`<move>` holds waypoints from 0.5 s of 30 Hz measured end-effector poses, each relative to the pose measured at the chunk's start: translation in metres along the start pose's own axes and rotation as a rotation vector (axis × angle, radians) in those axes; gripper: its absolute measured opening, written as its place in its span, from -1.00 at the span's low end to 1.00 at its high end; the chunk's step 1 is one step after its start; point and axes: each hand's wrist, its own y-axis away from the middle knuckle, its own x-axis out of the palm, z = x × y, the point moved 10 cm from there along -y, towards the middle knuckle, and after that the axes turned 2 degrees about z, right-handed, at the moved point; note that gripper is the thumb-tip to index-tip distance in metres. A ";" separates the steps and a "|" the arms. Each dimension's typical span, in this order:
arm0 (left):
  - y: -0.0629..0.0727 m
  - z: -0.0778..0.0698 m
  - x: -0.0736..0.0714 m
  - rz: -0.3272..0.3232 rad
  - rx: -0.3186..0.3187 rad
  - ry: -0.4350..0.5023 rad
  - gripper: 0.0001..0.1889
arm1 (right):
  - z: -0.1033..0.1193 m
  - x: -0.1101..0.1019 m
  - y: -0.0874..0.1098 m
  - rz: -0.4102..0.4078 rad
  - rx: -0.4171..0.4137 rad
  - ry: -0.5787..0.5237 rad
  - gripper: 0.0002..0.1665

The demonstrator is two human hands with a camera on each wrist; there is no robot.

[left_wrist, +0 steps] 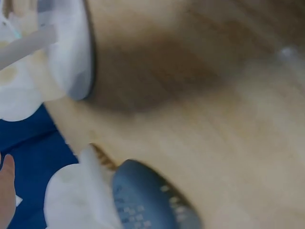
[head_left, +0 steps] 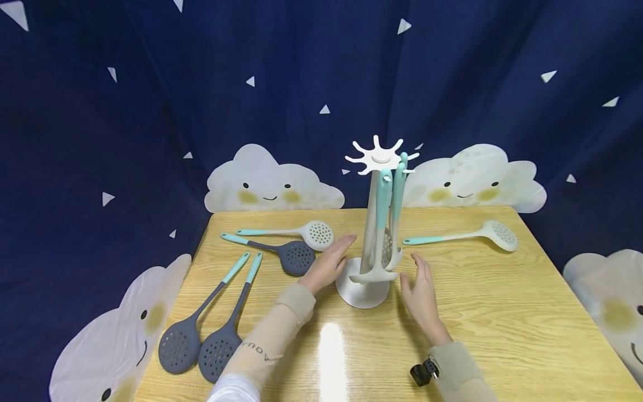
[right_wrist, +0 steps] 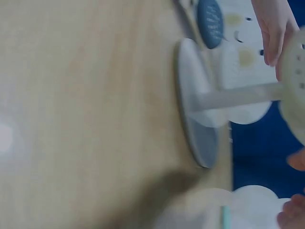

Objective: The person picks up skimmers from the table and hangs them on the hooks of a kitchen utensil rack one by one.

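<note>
A white utensil rack (head_left: 363,298) with a round base and a spoked top stands between the two hands. Several utensils with mint handles (head_left: 383,201) hang from its right and front spokes, among them a perforated white skimmer (right_wrist: 296,90). My left hand (head_left: 329,265) is on the rack's left side, fingers extended toward the post, holding nothing. To the right of the rack, my right hand (head_left: 422,296) is held with fingers spread and nothing in its grasp. In the left wrist view the rack's base (left_wrist: 74,52) and a dark skimmer head (left_wrist: 143,200) appear blurred.
Left on the wooden table (head_left: 477,312) lie a white skimmer (head_left: 318,235), a dark skimmer (head_left: 296,258) behind the left hand, and two dark skimmers (head_left: 179,346) nearer the front. Another white skimmer (head_left: 499,235) lies at the back right. A blue curtain (head_left: 301,56) hangs behind.
</note>
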 end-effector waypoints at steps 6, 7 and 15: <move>0.005 0.018 0.030 0.084 -0.034 -0.019 -0.47 | -0.016 0.044 0.016 0.194 0.047 -0.004 -0.06; 0.006 0.021 0.035 0.102 -0.037 -0.022 -0.47 | -0.016 0.050 0.019 0.204 0.041 -0.012 -0.03; 0.015 0.033 0.067 0.282 -0.127 -0.005 -0.38 | -0.014 0.084 0.036 0.236 0.045 -0.023 0.26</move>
